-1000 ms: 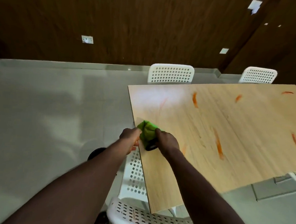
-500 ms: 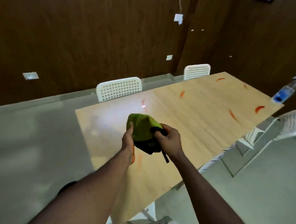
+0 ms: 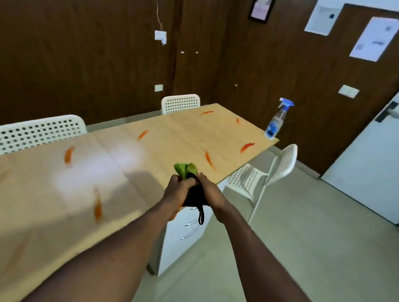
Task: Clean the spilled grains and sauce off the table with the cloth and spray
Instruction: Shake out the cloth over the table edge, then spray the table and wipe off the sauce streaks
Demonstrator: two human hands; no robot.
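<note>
A green cloth with a black underside and a dangling black strap is bunched between my left hand and my right hand; both grip it, held in the air above the table's near edge. The long wooden table carries several orange sauce streaks, one near me, one by the left chair, others toward the far end. A clear spray bottle with a blue trigger and blue label stands upright on the far right corner. No grains are discernible.
White perforated chairs stand at the table's far side and on the right side. A white drawer unit sits under the table near my hands. A white door is at the right. Dark wood panels form the walls.
My view has swung right along the table, bringing the spray bottle and the door into sight. Both hands have kept hold of the cloth, now more tightly bunched and over the table's near edge.
</note>
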